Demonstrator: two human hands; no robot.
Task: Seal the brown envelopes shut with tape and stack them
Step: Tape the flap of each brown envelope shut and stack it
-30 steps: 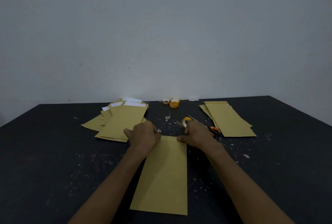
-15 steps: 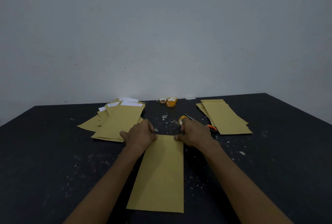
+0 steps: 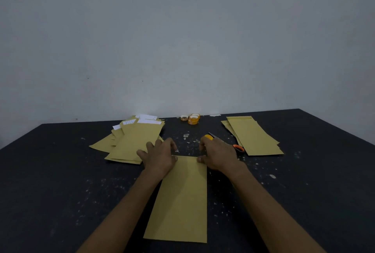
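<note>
Lying flat on the dark, speckled surface (image 3: 60, 171), one brown envelope (image 3: 178, 198) sits directly before the person, long axis pointing away, with both hands at its far end. The left hand (image 3: 160, 156) rests on the far left corner, fingers spread and loosely straight, gripping nothing. The right hand (image 3: 218, 155) sets its thumb on the far right corner; its fingers bend down past the far edge, and whether they grip anything cannot be told. To the left, touching nothing else, a loose pile of envelopes (image 3: 134, 143) holds white sheets (image 3: 149, 121) that stick out of the open far ends; the marks on them are too small to read. To the right lies a neater stack of envelopes (image 3: 253, 137) showing no sheets. Three small tape rolls (image 3: 192, 119) stand near the far edge, their orange print unreadable. A yellow tape roll (image 3: 208, 137) and orange-handled scissors (image 3: 237, 147) lie just beyond the right hand.
</note>
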